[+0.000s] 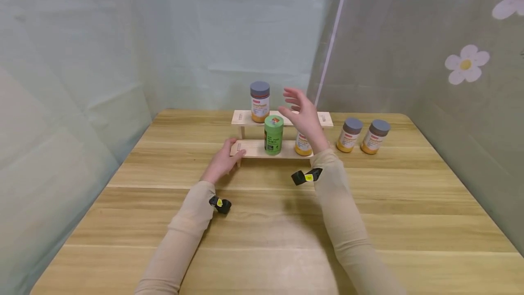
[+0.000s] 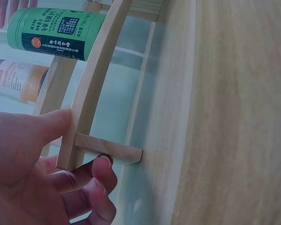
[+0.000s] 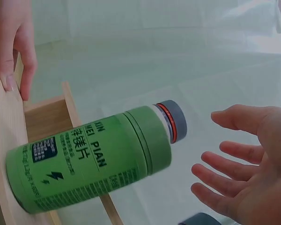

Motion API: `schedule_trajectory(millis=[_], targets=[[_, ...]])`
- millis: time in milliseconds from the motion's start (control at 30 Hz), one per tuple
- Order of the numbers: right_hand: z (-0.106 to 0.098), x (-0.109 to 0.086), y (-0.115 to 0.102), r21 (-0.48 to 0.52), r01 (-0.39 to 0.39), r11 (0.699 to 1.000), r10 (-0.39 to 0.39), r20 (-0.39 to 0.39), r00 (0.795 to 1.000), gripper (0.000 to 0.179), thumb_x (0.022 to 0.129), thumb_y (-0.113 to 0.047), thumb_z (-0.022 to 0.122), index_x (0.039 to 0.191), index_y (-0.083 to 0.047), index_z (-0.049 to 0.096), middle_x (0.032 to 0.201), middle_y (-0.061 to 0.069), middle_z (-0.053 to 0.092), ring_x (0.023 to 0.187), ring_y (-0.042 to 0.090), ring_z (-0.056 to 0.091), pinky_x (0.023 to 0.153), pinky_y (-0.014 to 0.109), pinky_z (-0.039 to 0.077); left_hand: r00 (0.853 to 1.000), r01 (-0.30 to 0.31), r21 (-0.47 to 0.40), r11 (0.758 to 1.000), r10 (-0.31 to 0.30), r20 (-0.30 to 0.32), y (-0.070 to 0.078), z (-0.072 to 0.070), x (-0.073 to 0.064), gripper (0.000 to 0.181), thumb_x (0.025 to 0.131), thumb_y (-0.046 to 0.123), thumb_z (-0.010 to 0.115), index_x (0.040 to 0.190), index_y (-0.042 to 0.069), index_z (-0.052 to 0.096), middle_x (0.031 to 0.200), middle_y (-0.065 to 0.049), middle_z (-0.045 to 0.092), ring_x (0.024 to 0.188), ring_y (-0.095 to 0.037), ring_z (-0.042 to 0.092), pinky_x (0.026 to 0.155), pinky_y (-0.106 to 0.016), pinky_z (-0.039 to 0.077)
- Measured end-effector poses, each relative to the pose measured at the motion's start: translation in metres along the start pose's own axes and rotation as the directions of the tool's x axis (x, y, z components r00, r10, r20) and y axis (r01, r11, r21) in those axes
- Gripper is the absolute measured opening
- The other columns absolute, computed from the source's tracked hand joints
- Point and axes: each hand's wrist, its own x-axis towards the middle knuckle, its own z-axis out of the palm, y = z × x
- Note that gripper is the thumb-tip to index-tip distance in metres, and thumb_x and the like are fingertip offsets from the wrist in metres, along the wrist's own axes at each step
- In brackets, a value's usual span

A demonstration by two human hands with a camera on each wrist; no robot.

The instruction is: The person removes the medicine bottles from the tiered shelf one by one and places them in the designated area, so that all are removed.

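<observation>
My left hand (image 1: 221, 163) grips the left end of a two-step wooden rack (image 1: 253, 148). In the left wrist view the thumb lies on the lower board and curled fingers reach beneath it. A green pill bottle (image 1: 273, 135) stands upright on that lower step. Behind it, on the upper step, is a grey-capped white-and-orange bottle (image 1: 259, 104). My right hand (image 1: 304, 115) hovers above the rack, right of the green bottle, holding nothing; its fingers are spread and loosely bent in the right wrist view. Below it, another grey-capped bottle (image 1: 303, 146) on the lower step is partly hidden.
Two more grey-capped bottles, a nearer-rack one (image 1: 349, 135) and an outer one (image 1: 375, 137), stand on the wooden table (image 1: 262, 240) right of the rack. Pale curtains (image 1: 245, 26) hang behind and at the sides.
</observation>
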Motion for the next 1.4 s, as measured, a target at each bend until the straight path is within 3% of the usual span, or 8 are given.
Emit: schedule_trajectory(millis=[200, 667, 800, 933, 1033, 1133, 1267, 1400], targets=[[0.006, 0.009, 0.002, -0.025, -0.022, 0.999, 0.023, 0.042, 0.999, 0.057, 0.093, -0.018, 0.065, 0.144, -0.015, 0.04, 0.146, 0.008, 0.047, 0.134, 0.024, 0.045, 0.112, 0.04, 0.036, 1.0, -0.006, 0.004, 1.0, 0.006, -0.006, 0.0, 0.001, 0.002, 0.066, 0.1, 0.045, 0.048, 0.153, 0.016, 0.021, 0.085, -0.015, 0.061, 0.06, -0.018, 0.053, 0.052, -0.026, 0.044], [0.014, 0.034, -0.003, -0.108, -0.088, 0.99, 0.105, 0.163, 0.981, 0.068, 0.092, -0.021, 0.067, 0.15, -0.018, 0.031, 0.153, 0.009, 0.039, 0.14, 0.027, 0.039, 0.116, 0.042, 0.032, 1.0, -0.007, -0.01, 1.0, 0.007, -0.003, -0.002, 0.003, 0.006, 0.067, 0.1, 0.045, 0.048, 0.153, 0.015, 0.021, 0.124, -0.026, 0.057, 0.054, -0.015, 0.049, 0.051, -0.026, 0.044], [0.015, 0.039, -0.006, -0.134, -0.092, 0.987, 0.115, 0.178, 0.977, 0.07, 0.093, -0.024, 0.066, 0.151, -0.017, 0.028, 0.153, 0.009, 0.038, 0.14, 0.028, 0.039, 0.115, 0.042, 0.033, 1.0, -0.01, -0.013, 1.0, 0.01, -0.005, -0.002, 0.003, 0.006, 0.067, 0.1, 0.045, 0.049, 0.153, 0.015, 0.021, 0.116, -0.024, 0.06, 0.054, -0.016, 0.05, 0.051, -0.027, 0.044], [0.017, 0.044, -0.007, -0.152, -0.092, 0.984, 0.119, 0.181, 0.976, 0.072, 0.093, -0.027, 0.066, 0.152, -0.017, 0.026, 0.153, 0.009, 0.038, 0.14, 0.029, 0.04, 0.114, 0.044, 0.035, 1.0, -0.007, -0.01, 1.0, 0.007, -0.001, -0.001, 0.003, 0.006, 0.067, 0.1, 0.045, 0.049, 0.153, 0.015, 0.021, 0.096, -0.021, 0.062, 0.054, -0.016, 0.051, 0.051, -0.026, 0.043], [0.018, 0.047, -0.008, -0.15, -0.105, 0.983, 0.132, 0.185, 0.974, 0.074, 0.092, -0.029, 0.066, 0.153, -0.016, 0.025, 0.153, 0.01, 0.038, 0.139, 0.029, 0.04, 0.113, 0.045, 0.036, 1.0, -0.003, -0.005, 1.0, 0.003, 0.009, -0.001, 0.003, 0.007, 0.068, 0.1, 0.046, 0.048, 0.154, 0.015, 0.02, 0.095, -0.022, 0.062, 0.055, -0.016, 0.051, 0.051, -0.027, 0.044], [0.021, 0.05, -0.009, -0.139, -0.119, 0.983, 0.144, 0.187, 0.972, 0.077, 0.092, -0.03, 0.067, 0.153, -0.015, 0.024, 0.153, 0.012, 0.038, 0.139, 0.03, 0.041, 0.112, 0.044, 0.037, 1.0, -0.012, 0.009, 1.0, 0.012, 0.006, 0.0, 0.002, 0.007, 0.068, 0.1, 0.046, 0.047, 0.154, 0.014, 0.02, 0.12, -0.027, 0.058, 0.058, -0.017, 0.052, 0.054, -0.028, 0.044], [0.025, 0.055, -0.009, -0.111, -0.149, 0.983, 0.168, 0.191, 0.967, 0.078, 0.091, -0.031, 0.068, 0.153, -0.015, 0.023, 0.153, 0.011, 0.038, 0.137, 0.028, 0.042, 0.11, 0.043, 0.04, 1.0, -0.018, 0.022, 1.0, 0.018, 0.0, 0.002, 0.002, 0.007, 0.067, 0.1, 0.046, 0.047, 0.153, 0.014, 0.021, 0.144, -0.026, 0.044, 0.059, -0.019, 0.052, 0.058, -0.03, 0.045], [0.029, 0.058, -0.009, -0.108, -0.18, 0.978, 0.198, 0.195, 0.961, 0.077, 0.092, -0.034, 0.067, 0.152, -0.015, 0.023, 0.151, 0.011, 0.039, 0.136, 0.026, 0.043, 0.109, 0.043, 0.041, 1.0, -0.017, 0.024, 1.0, 0.017, 0.002, 0.001, 0.002, 0.007, 0.067, 0.101, 0.046, 0.046, 0.153, 0.013, 0.021, 0.147, -0.024, 0.042, 0.06, -0.019, 0.052, 0.059, -0.031, 0.045]])
